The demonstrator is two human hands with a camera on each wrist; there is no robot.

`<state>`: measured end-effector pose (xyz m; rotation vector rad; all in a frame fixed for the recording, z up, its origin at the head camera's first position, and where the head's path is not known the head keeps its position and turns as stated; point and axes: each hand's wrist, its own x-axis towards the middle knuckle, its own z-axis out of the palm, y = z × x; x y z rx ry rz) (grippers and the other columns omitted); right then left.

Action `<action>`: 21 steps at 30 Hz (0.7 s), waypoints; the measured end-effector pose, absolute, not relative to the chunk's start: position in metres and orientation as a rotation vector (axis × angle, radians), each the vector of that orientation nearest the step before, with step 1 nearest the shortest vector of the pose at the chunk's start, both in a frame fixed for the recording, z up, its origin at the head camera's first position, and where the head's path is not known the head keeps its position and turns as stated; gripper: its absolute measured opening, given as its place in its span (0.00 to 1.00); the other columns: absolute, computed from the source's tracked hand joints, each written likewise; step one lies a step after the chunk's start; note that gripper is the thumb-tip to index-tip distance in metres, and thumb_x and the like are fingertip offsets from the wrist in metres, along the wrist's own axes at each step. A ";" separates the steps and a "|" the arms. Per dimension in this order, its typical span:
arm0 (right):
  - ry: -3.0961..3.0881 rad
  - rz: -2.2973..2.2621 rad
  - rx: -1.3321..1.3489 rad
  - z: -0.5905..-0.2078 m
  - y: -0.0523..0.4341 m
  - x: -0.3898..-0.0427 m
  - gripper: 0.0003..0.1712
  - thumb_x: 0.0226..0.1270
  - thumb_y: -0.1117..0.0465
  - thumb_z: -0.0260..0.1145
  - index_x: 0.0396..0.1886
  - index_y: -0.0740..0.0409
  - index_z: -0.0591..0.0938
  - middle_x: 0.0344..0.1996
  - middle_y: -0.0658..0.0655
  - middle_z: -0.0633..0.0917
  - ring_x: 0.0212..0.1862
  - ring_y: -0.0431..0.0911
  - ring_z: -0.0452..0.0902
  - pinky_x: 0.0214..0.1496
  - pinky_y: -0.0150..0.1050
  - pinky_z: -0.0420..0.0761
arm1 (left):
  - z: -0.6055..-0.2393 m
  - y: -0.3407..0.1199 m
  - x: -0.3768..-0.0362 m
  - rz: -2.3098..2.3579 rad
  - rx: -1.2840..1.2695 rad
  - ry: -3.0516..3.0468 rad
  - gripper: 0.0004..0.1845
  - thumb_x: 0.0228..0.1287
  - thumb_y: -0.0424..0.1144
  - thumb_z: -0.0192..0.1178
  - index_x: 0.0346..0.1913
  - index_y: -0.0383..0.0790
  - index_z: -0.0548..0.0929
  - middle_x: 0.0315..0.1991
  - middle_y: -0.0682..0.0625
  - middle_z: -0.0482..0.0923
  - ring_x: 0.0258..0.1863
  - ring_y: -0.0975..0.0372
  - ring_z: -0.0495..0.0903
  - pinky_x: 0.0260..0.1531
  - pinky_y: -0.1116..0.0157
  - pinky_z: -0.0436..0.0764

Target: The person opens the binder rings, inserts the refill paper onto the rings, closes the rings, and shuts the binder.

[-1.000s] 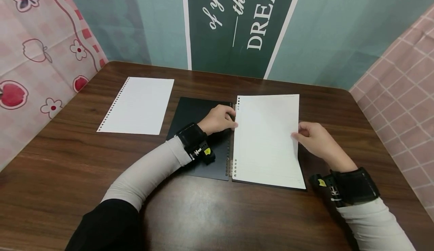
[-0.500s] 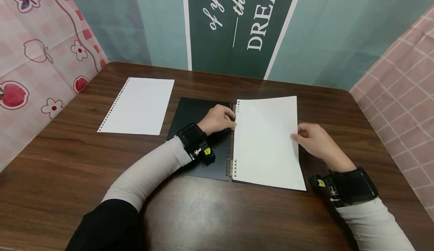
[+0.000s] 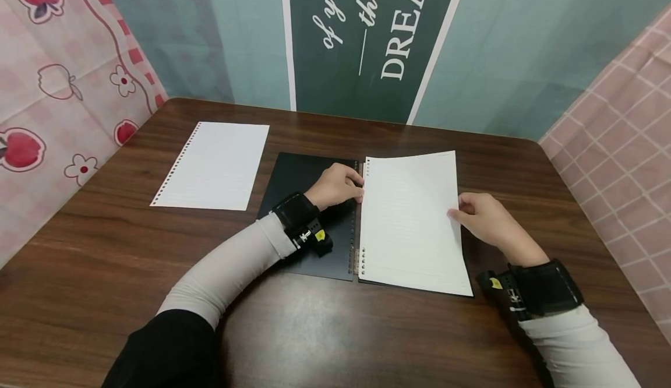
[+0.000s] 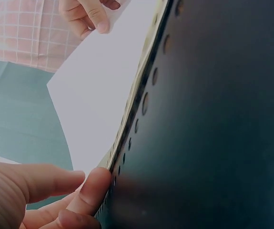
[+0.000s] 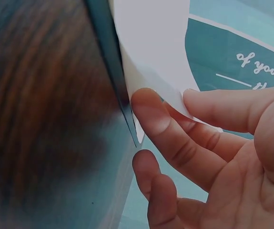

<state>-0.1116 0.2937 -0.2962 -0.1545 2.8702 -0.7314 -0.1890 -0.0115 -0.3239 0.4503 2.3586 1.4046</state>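
Dark wood worktop, teal banner behind. Top sheet of the open binder is pinched at its outer edge by the right hand, far corner lifted. Ring spine is pressed by the left hand, fingers curled. Loose sheet lies well apart, far left.

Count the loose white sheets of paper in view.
2. One loose sheet lies flat on the table's left; another sheet, pinched by the right hand, is lifted over the binder's pages. More may be hidden beneath.

Wooden table: open binder, loose sheet.
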 end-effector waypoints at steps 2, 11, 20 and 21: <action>2.869 -0.730 -0.158 -0.296 0.294 -0.112 0.13 0.74 0.61 0.59 0.30 0.62 0.70 0.16 0.49 0.61 0.21 0.42 0.55 0.24 0.37 0.60 | -0.323 -0.011 -0.189 1.405 0.446 2.361 0.14 0.69 0.31 0.61 0.55 0.33 0.82 0.30 0.43 0.86 0.35 0.57 0.84 0.34 0.69 0.70; 2.874 -0.726 -0.164 -0.298 0.294 -0.112 0.12 0.73 0.61 0.59 0.31 0.63 0.72 0.16 0.50 0.62 0.21 0.42 0.56 0.24 0.37 0.60 | -0.322 -0.012 -0.189 1.399 0.442 2.386 0.13 0.71 0.32 0.58 0.55 0.34 0.82 0.30 0.43 0.85 0.37 0.56 0.83 0.33 0.68 0.67; 2.866 -0.738 -0.159 -0.297 0.295 -0.112 0.12 0.74 0.60 0.60 0.32 0.64 0.75 0.17 0.49 0.64 0.23 0.43 0.58 0.26 0.37 0.61 | -0.317 -0.012 -0.193 1.377 0.510 2.412 0.14 0.71 0.32 0.58 0.55 0.33 0.82 0.35 0.40 0.85 0.38 0.54 0.82 0.32 0.68 0.71; 2.860 -0.745 -0.153 -0.297 0.295 -0.112 0.12 0.74 0.60 0.60 0.33 0.64 0.75 0.17 0.50 0.64 0.24 0.43 0.59 0.26 0.37 0.61 | -0.315 -0.012 -0.195 1.368 0.527 2.437 0.14 0.71 0.32 0.57 0.55 0.32 0.82 0.36 0.40 0.85 0.38 0.53 0.82 0.33 0.67 0.71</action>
